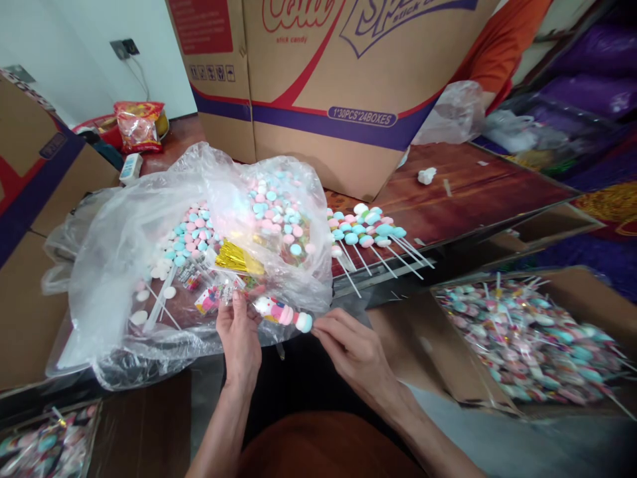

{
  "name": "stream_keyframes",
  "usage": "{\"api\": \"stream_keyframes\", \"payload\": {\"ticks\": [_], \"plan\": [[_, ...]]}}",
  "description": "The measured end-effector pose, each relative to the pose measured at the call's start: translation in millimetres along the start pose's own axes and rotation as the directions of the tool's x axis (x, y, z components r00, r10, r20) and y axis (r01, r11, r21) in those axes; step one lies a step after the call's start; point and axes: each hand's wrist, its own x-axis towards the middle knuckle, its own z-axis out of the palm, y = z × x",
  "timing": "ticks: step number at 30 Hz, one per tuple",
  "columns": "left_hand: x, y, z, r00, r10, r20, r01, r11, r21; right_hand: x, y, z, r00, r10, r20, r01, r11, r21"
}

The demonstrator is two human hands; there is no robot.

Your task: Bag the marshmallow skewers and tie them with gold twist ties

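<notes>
My left hand pinches a small clear printed candy wrapper between thumb and fingers. A marshmallow lollipop in white, pink and blue lies partly inside the wrapper, its blue end outside. My right hand is closed at that blue end; the fingers hide the stick. Just beyond my left hand are a bundle of gold twist ties and more printed wrappers. Loose pink, blue and white marshmallows lie in a large clear plastic bag.
Several unwrapped marshmallow lollipops lie at the table's near edge. A tall carton stands behind. Wrapped lollipops fill an open box at right and another box at lower left. Behind the carton shows a person's orange sleeve.
</notes>
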Motion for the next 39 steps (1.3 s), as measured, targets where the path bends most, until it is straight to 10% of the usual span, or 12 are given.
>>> {"api": "stream_keyframes", "payload": {"ticks": [10,19,26,39], "plan": [[-13,-6,1.5,0.983,-0.166,0.083,0.168,0.986,-0.012,8,-12,15,0.989,-0.149,0.015,0.147,0.94,-0.309],[-17,-7,0.4,0.97,-0.2,0.135,0.203,0.979,-0.007,12,-20,55,0.99,-0.009,-0.141,-0.002,0.997,-0.072],[4,1,-12.2,0.986,-0.151,0.067,0.156,0.984,-0.081,-1,-22,43,0.991,0.122,0.054,-0.132,0.96,0.247],[-12,-12,-13.1,0.964,-0.226,0.142,0.24,0.967,-0.086,0,-27,63,0.989,0.149,-0.003,-0.143,0.958,0.249]]}}
